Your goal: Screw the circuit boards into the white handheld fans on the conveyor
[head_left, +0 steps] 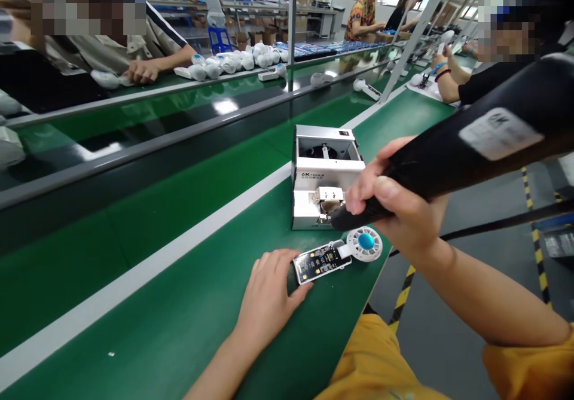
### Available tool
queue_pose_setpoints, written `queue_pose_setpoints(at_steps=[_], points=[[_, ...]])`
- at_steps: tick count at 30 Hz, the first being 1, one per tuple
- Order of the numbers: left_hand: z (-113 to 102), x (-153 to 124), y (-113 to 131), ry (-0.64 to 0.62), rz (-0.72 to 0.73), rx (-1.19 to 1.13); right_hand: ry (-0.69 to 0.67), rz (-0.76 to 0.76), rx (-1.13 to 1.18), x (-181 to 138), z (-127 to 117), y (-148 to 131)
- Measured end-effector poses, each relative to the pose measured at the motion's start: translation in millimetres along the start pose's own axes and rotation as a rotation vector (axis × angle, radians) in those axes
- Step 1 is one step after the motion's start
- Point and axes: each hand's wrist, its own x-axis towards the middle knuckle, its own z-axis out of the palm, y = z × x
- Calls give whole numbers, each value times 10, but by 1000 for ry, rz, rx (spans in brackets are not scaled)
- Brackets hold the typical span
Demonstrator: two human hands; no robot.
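My left hand (269,301) grips the handle end of a white handheld fan (364,244), thumb on one long side and fingers on the other. The fan lies on the green bench, its round grille with a blue centre pointing right. Its handle is uncovered, so a black circuit board (319,261) shows. My right hand (399,194) is wrapped round a thick black electric screwdriver (448,143), slanting down to the left. The driver's tip is at the front of a silver screw feeder (329,176); whether it touches a screw I cannot see.
A dark conveyor (179,155) with a raised rail runs along the bench's far side. Several bagged white fans (242,59) lie across it. One co-worker's hand (143,71) rests at the far left; another person's hands (442,65) work at the right. A cable (502,217) trails from the right.
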Motion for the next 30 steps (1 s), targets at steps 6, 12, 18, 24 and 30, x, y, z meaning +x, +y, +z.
queue_pose_setpoints(at_steps=[6, 12, 18, 24, 30], points=[[-3, -10, -3, -3, -17, -4, 26, -103, -49, 52, -50, -14], [-1, -28, -7, 2, -5, -5, 25, -126, -59, 30, -8, 111], [-1, -20, -9, -3, 7, -7, -9, -17, -3, -8, -14, 13], [9, -14, -14, 6, 6, -7, -10, -103, -85, 13, -57, -19], [4, -23, -5, 10, 3, -12, -56, -169, -105, 13, -22, 128]])
